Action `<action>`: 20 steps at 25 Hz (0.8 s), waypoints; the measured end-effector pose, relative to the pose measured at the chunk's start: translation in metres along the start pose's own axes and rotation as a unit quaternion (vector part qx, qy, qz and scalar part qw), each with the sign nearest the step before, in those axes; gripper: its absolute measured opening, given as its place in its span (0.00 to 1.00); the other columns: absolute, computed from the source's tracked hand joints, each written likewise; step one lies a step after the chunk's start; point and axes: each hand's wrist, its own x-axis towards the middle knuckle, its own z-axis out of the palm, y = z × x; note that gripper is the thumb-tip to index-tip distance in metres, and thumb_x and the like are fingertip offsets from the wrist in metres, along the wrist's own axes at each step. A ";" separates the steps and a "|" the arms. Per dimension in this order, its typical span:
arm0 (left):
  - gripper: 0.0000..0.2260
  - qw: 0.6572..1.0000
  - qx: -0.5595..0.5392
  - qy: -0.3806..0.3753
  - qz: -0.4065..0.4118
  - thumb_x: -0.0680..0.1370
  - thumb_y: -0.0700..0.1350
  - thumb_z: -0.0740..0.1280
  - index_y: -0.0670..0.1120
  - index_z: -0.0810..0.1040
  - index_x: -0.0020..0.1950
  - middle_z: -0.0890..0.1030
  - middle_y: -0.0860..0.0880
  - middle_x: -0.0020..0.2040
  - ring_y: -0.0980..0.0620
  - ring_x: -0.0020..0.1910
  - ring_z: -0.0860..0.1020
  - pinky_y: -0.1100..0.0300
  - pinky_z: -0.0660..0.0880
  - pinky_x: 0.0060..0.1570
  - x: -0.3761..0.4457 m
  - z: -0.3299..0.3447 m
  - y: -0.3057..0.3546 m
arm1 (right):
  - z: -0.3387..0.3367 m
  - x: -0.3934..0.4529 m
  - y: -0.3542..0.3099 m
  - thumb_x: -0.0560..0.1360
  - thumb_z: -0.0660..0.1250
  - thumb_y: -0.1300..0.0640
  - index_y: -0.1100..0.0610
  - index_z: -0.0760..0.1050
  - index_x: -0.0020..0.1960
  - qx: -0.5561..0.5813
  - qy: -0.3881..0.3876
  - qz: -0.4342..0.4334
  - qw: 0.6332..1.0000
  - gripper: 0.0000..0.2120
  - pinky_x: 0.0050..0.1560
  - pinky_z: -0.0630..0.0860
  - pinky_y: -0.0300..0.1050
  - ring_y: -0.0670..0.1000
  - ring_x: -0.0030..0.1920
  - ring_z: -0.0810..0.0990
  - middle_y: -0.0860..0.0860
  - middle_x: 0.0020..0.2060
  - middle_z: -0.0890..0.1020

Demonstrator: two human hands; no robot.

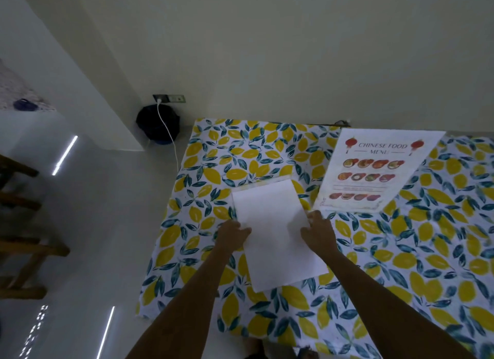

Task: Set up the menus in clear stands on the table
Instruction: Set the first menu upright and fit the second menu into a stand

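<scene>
Two menus, one face-down, two hands

A table has a cloth with yellow lemons and blue leaves. A white sheet lies flat on it, blank side up. The left hand touches the sheet's left edge, and the right hand touches its right edge. Far and to the right lies a menu with red lanterns and food pictures. Left of the table, a dark bag sits on the floor by the wall. A white cable runs past it from a socket.
</scene>
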 end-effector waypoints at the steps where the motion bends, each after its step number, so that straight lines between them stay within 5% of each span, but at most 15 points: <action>1: 0.22 0.999 -0.032 0.004 -0.012 0.75 0.50 0.72 0.37 0.78 0.62 0.79 0.39 0.63 0.40 0.60 0.79 0.50 0.75 0.63 -0.003 -0.002 -0.004 | -0.003 -0.003 0.001 0.68 0.64 0.62 0.55 0.71 0.60 0.010 -0.013 -0.004 1.000 0.20 0.50 0.74 0.51 0.63 0.53 0.78 0.60 0.53 0.80; 5: 0.21 0.984 -0.173 0.018 -0.031 0.74 0.39 0.71 0.42 0.74 0.67 0.79 0.41 0.62 0.40 0.60 0.80 0.50 0.80 0.55 -0.020 -0.014 -0.020 | -0.010 -0.017 0.011 0.76 0.59 0.64 0.51 0.77 0.61 -0.016 -0.029 -0.064 0.997 0.18 0.52 0.74 0.48 0.60 0.57 0.79 0.56 0.60 0.81; 8: 0.12 0.983 -0.182 0.030 0.009 0.76 0.36 0.67 0.52 0.81 0.52 0.82 0.43 0.60 0.45 0.54 0.82 0.50 0.81 0.57 -0.036 -0.022 -0.033 | -0.019 -0.034 0.022 0.78 0.59 0.61 0.51 0.81 0.57 0.129 -0.049 -0.030 0.990 0.15 0.56 0.78 0.57 0.61 0.54 0.81 0.56 0.54 0.84; 12: 0.13 0.991 -0.095 0.037 0.084 0.79 0.40 0.66 0.58 0.79 0.41 0.82 0.50 0.48 0.50 0.53 0.80 0.52 0.78 0.58 -0.084 -0.027 -0.039 | -0.030 -0.070 0.037 0.74 0.66 0.68 0.50 0.83 0.48 0.291 -0.078 -0.006 0.953 0.15 0.55 0.80 0.63 0.60 0.50 0.84 0.57 0.49 0.85; 14: 0.07 0.986 -0.021 0.053 0.155 0.76 0.40 0.69 0.52 0.85 0.47 0.84 0.47 0.52 0.48 0.54 0.82 0.54 0.77 0.54 -0.104 -0.022 -0.046 | -0.037 -0.088 0.046 0.74 0.67 0.66 0.47 0.82 0.51 0.266 -0.071 -0.038 0.961 0.15 0.55 0.80 0.55 0.52 0.49 0.84 0.51 0.49 0.85; 16: 0.15 0.978 0.033 0.088 0.187 0.75 0.39 0.72 0.45 0.83 0.61 0.84 0.43 0.60 0.46 0.59 0.81 0.60 0.74 0.56 -0.117 -0.018 -0.052 | -0.044 -0.101 0.052 0.76 0.66 0.60 0.48 0.81 0.57 0.228 -0.052 -0.062 0.970 0.13 0.56 0.79 0.48 0.48 0.50 0.82 0.48 0.50 0.84; 20: 0.15 0.971 0.033 0.107 0.209 0.79 0.38 0.68 0.42 0.80 0.66 0.81 0.44 0.65 0.46 0.65 0.79 0.61 0.75 0.60 -0.129 -0.022 -0.044 | -0.056 -0.100 0.054 0.74 0.70 0.63 0.58 0.78 0.62 0.190 -0.039 -0.123 0.973 0.16 0.57 0.79 0.56 0.55 0.55 0.82 0.59 0.59 0.82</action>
